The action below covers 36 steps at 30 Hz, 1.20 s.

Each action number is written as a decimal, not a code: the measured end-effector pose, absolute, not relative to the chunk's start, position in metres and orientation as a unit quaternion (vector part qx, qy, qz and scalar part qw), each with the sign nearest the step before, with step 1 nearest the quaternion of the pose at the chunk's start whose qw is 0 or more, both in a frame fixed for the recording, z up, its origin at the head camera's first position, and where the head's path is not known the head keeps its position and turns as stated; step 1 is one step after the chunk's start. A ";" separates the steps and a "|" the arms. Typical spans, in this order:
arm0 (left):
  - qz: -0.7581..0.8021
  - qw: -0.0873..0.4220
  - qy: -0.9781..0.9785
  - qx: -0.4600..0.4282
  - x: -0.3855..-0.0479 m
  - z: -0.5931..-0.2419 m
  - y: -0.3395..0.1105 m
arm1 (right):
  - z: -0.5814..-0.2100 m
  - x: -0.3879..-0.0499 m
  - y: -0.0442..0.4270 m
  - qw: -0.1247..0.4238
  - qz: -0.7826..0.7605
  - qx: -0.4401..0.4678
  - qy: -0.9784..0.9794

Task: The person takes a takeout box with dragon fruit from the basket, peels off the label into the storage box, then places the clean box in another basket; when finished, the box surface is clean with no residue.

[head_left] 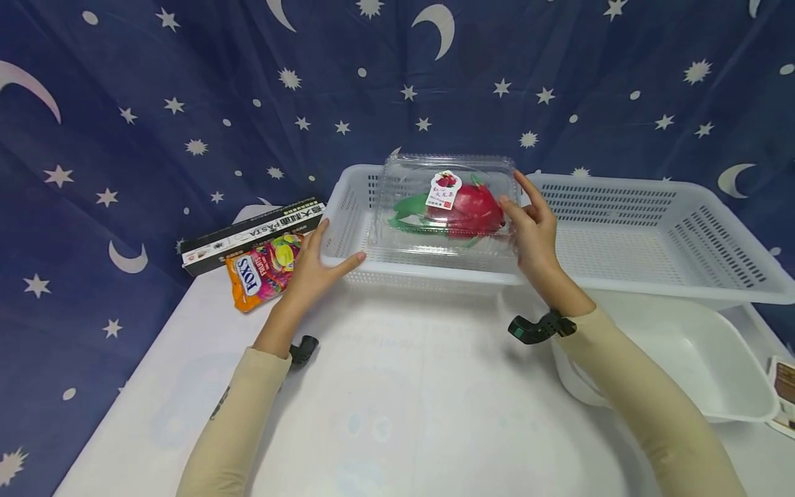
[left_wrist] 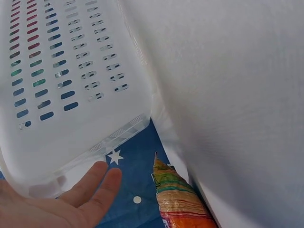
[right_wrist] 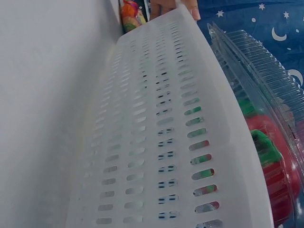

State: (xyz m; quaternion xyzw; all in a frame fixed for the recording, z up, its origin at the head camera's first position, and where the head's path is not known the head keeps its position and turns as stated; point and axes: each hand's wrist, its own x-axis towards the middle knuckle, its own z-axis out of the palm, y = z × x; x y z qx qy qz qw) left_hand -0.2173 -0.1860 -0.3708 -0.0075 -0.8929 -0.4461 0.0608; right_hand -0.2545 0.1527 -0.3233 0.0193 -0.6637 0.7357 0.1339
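Observation:
My right hand [head_left: 535, 231] holds the right edge of a clear plastic box [head_left: 397, 241] between thumb and fingers. Inside it is a red dragon fruit [head_left: 475, 210] with green tips, under a white label [head_left: 444, 190]. The box is over the left part of a long white slotted basket [head_left: 435, 273]. In the right wrist view, red and green show through the slots of the basket [right_wrist: 147, 137], and the box [right_wrist: 228, 52] stands partly above the rim. At the basket's left end is my left hand [head_left: 310, 273], its fingers extended and thumb spread toward the front rim.
Left of the basket lie an orange Fox's candy bag [head_left: 263, 273], partly behind my left hand, and a black-and-white pasta box [head_left: 248, 238]. A white basin [head_left: 695, 359] stands under the basket's right part. A card [head_left: 785, 393] lies at the far right. A starry blue curtain [head_left: 248, 90] hangs behind.

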 end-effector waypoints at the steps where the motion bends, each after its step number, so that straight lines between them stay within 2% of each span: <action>1: -0.446 0.061 -0.893 -0.009 -0.217 -0.371 -0.186 | -0.323 -0.253 0.154 0.134 0.739 0.020 -0.660; 15: -0.433 0.042 -0.900 -0.011 -0.218 -0.371 -0.190 | -0.313 -0.232 0.160 0.163 0.758 0.029 -0.631; 27: -0.401 0.045 -0.914 -0.043 -0.217 -0.366 -0.190 | -0.310 -0.213 0.170 0.169 0.783 0.013 -0.598; 31: -0.399 0.092 -0.908 -0.088 -0.216 -0.362 -0.188 | -0.308 -0.207 0.173 0.173 0.789 0.012 -0.589; 36: -0.443 0.196 -0.860 -0.159 -0.212 -0.349 -0.179 | -0.306 -0.197 0.177 0.169 0.808 0.013 -0.564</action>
